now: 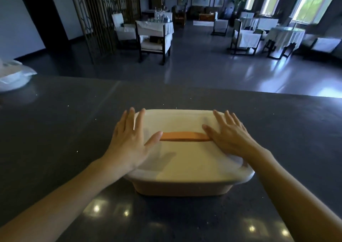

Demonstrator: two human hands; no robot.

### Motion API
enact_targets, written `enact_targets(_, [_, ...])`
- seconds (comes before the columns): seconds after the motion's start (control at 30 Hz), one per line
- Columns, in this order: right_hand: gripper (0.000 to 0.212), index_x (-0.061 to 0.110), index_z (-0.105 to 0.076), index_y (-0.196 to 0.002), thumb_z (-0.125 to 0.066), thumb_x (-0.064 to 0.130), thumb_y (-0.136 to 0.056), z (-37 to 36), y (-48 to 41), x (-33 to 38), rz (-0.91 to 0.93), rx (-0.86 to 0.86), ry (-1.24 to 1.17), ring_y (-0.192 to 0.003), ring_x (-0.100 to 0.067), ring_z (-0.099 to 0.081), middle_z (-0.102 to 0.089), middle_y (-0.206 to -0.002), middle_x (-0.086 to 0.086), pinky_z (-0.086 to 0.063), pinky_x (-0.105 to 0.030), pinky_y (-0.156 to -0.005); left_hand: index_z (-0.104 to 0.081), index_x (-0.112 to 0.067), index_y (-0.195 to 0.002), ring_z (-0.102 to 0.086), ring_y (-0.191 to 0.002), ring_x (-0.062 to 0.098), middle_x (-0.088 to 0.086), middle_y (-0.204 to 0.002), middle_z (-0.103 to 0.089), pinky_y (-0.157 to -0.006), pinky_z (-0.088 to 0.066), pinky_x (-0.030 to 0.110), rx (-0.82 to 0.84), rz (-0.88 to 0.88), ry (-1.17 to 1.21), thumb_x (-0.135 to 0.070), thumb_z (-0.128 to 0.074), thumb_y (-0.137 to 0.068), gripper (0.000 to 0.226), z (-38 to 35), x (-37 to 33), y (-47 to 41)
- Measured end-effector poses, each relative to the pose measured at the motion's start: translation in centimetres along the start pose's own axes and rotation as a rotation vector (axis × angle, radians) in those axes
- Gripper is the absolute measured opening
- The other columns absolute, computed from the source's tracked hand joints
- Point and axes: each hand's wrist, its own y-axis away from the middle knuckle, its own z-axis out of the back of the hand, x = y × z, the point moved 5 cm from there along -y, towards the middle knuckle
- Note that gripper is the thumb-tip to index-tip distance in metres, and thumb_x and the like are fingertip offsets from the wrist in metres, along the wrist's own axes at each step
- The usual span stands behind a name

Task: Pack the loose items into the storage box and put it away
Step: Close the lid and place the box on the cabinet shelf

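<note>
A storage box [182, 188] with an orange-brown body stands on the dark counter in front of me. Its whitish lid [183, 164] is on top, with an orange handle [185, 136] lying flat across the middle. My left hand [130, 140] lies flat on the lid's left side, fingers spread, thumb touching the handle's left end. My right hand [229, 136] lies flat on the lid's right side, thumb at the handle's right end. Neither hand grips anything. The box's contents are hidden by the lid.
The dark speckled counter [55, 140] stretches wide on both sides. A white bundle in clear plastic [13, 75] sits at its far left edge. Beyond the counter is a dining room with white-covered chairs [155, 36] and tables [285, 34].
</note>
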Motion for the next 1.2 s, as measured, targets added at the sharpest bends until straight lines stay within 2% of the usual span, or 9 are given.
enact_targets(0.13, [0.089, 0.038, 0.005, -0.142, 0.007, 0.084, -0.065, -1.2, 0.8, 0.3, 0.053, 0.017, 0.161, -0.141, -0.025, 0.008, 0.006, -0.155, -0.006, 0.000, -0.049, -0.112, 0.019, -0.034, -0.142, 0.017, -0.141, 0.018, -0.001, -0.155, 0.020, -0.114, 0.000, 0.045, 0.116, -0.032, -0.052, -0.084, -0.002, -0.069, 0.091, -2.8, 0.1, -2.2])
enact_targets(0.27, [0.088, 0.038, 0.003, -0.142, 0.009, 0.083, -0.066, -1.4, 1.0, 0.1, 0.026, 0.005, 0.182, -0.141, -0.021, 0.010, 0.009, -0.155, -0.003, 0.001, -0.046, -0.112, 0.007, -0.030, -0.146, 0.008, -0.143, 0.017, 0.000, -0.157, 0.009, -0.116, -0.005, 0.047, 0.103, -0.060, -0.182, -0.084, 0.014, -0.066, 0.096, -4.2, 0.6, -2.5])
enact_targets(0.53, [0.089, 0.040, -0.001, -0.142, 0.008, 0.084, -0.065, -1.1, 1.3, 0.5, 0.020, -0.003, 0.158, -0.141, -0.020, 0.008, 0.007, -0.155, -0.002, -0.001, -0.045, -0.111, 0.006, -0.028, -0.147, 0.011, -0.143, 0.016, 0.001, -0.156, 0.012, -0.116, 0.000, 0.042, 0.112, -0.058, -0.202, -0.084, 0.018, -0.064, 0.101, -4.6, 1.0, -2.8])
enact_targets(0.77, [0.081, 0.043, -0.016, -0.140, -0.005, 0.083, -0.070, -0.5, 1.6, 0.5, 0.043, -0.028, 0.108, -0.141, -0.019, 0.000, -0.009, -0.155, 0.000, -0.006, -0.043, -0.112, -0.003, -0.030, -0.147, 0.006, -0.143, 0.015, 0.000, -0.157, 0.003, -0.116, 0.000, 0.042, 0.093, -0.067, -0.189, -0.086, 0.014, -0.063, 0.102, -4.5, 1.0, -2.8])
enact_targets(0.83, [0.079, 0.042, -0.017, -0.140, -0.010, 0.081, -0.072, -0.3, 1.2, 0.5, 0.046, 0.012, 0.071, -0.141, -0.019, -0.002, -0.011, -0.155, 0.002, -0.009, -0.045, -0.112, -0.018, -0.026, -0.145, -0.006, -0.143, 0.017, 0.001, -0.157, -0.010, -0.115, -0.010, 0.043, 0.087, -0.070, -0.116, -0.084, 0.011, -0.067, 0.101, -4.0, 0.9, -2.8])
enact_targets(0.93, [0.068, 0.042, -0.017, -0.141, -0.025, 0.072, -0.080, 0.8, 0.7, -0.7, -0.003, -0.011, -0.089, -0.140, -0.022, -0.010, -0.017, -0.153, 0.001, -0.010, -0.050, -0.111, -0.049, -0.019, -0.124, -0.041, -0.126, 0.019, 0.005, -0.139, -0.043, -0.102, -0.034, 0.037, -0.113, -0.044, 0.128, -0.075, -0.002, -0.077, 0.087, -2.1, 0.8, -2.5])
enact_targets(1.03, [0.076, 0.043, -0.010, -0.141, -0.029, 0.077, -0.075, 1.0, 1.0, -2.5, -0.082, -0.029, 0.001, -0.139, -0.027, -0.015, -0.018, -0.153, -0.001, -0.013, -0.052, -0.109, -0.035, -0.021, -0.136, -0.027, -0.137, 0.026, 0.012, -0.150, -0.026, -0.109, -0.028, 0.044, -0.210, 0.035, 0.073, -0.069, -0.019, -0.082, 0.074, -1.0, 2.0, -2.6])
enact_targets(1.13, [0.092, 0.040, -0.011, -0.140, -0.038, 0.083, -0.064, 0.3, 1.7, -3.5, -0.217, -0.002, -0.114, -0.126, -0.032, -0.037, -0.030, -0.147, -0.006, -0.037, -0.053, -0.093, -0.007, -0.019, -0.146, -0.007, -0.142, 0.031, 0.015, -0.156, -0.005, -0.112, -0.015, 0.047, -0.093, 0.191, 0.020, -0.072, -0.037, -0.078, 0.091, -1.4, 4.1, -2.9])
enact_targets(1.2, [0.104, 0.034, -0.013, -0.141, -0.044, 0.085, -0.056, 0.2, 2.0, -3.7, -0.296, -0.026, -0.230, -0.117, -0.032, -0.046, -0.042, -0.138, -0.009, -0.042, -0.047, -0.086, 0.001, -0.020, -0.147, -0.010, -0.142, 0.032, 0.014, -0.156, -0.005, -0.112, -0.017, 0.049, 0.000, 0.325, 0.190, -0.071, -0.050, -0.073, 0.103, -1.9, 5.0, -2.8])
